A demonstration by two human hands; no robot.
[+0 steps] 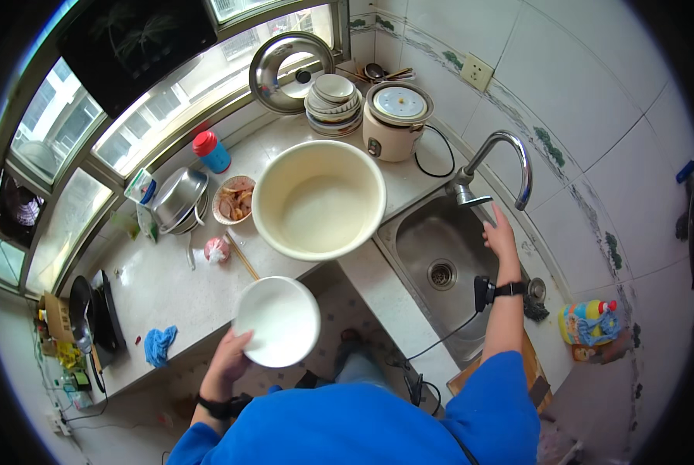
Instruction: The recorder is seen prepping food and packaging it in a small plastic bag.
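Note:
My left hand (230, 353) grips the rim of a white bowl (278, 323), thumb over its edge. The bowl is held over the gap in front of the counter, and its inside shows no contents. My right hand (500, 232) reaches over the stainless steel sink (440, 226), index finger extended towards the lever of the chrome faucet (469, 199). Whether the fingertip touches the lever, I cannot tell. No water is seen running from the spout. A large cream basin (319, 200) stands on the corner of the counter between my hands and the window.
Beside the basin are a rice cooker (394, 119), stacked bowls (334, 104) and a bowl of sliced food (234, 200). Chopsticks (242, 256) lie near the white bowl. Further left are metal pans (179, 197) and a blue cloth (161, 346). A cable hangs from my right wrist strap.

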